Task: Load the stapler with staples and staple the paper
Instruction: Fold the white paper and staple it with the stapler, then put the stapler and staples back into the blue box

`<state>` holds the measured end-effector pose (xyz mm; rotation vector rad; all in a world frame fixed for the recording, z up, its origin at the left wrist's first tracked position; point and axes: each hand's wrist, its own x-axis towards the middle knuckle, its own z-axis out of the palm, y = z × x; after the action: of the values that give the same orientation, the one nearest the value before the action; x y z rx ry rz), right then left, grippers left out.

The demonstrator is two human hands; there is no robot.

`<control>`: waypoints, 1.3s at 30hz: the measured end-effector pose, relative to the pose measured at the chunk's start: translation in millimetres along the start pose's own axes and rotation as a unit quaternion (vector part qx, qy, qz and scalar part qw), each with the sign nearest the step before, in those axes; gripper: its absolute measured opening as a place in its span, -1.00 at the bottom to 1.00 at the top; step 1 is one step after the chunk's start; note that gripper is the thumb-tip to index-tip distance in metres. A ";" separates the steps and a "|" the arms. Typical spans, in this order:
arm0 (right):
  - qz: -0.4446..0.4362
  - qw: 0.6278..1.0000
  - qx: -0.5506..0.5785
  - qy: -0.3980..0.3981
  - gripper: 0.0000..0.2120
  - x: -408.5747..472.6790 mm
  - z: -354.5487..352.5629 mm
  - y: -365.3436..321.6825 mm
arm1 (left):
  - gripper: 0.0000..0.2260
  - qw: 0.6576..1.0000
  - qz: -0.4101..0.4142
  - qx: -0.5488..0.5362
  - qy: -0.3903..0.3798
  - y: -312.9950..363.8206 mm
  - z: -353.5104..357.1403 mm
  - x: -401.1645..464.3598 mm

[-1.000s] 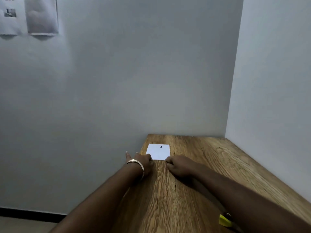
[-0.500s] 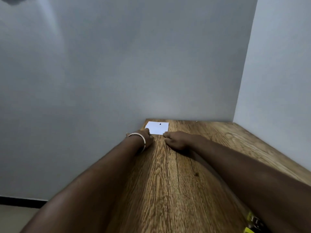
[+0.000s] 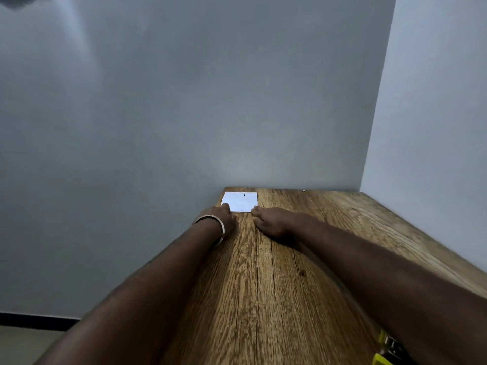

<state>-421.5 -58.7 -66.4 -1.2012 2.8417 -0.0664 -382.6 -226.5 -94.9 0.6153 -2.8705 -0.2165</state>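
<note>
A small white paper (image 3: 241, 202) with a tiny dark mark lies flat at the far left corner of the wooden table (image 3: 263, 285), close to the back wall. My left hand (image 3: 224, 219), with a bangle on its wrist, rests with a fingertip on the paper's near left corner. My right hand (image 3: 268, 221) lies on the table with curled fingers that meet the paper's near right corner; whether it grips the sheet is hidden. A yellow stapler (image 3: 387, 351) peeks out under my right forearm at the bottom right, mostly covered.
Grey walls close the table in at the back and on the right. The table's left edge drops to the floor, where a dark skirting strip (image 3: 39, 321) runs along the wall.
The camera has tilted and moved closer over the table, so the wall posters have left the view. Both hands stay at the paper's near corners.
</note>
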 end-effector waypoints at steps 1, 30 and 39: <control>-0.001 1.000 0.001 0.001 -0.49 -1.0 0.7 -0.4 | -0.62 1.000 -0.002 -0.003 0.003 0.2 0.1 -1.1; -0.007 0.999 0.039 -0.004 -0.60 -212.5 -6.7 -57.5 | -0.59 0.987 0.114 -0.066 -0.094 17.1 -57.5 -223.7; -0.027 0.995 0.087 0.034 -0.63 -303.2 -8.0 -87.7 | -0.53 0.984 0.133 -0.075 -0.090 21.3 -81.3 -320.0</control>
<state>-148.4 97.9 -42.5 -1.2624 2.7892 -0.3577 -86.8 -81.6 -63.7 0.1905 -3.0291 -0.4632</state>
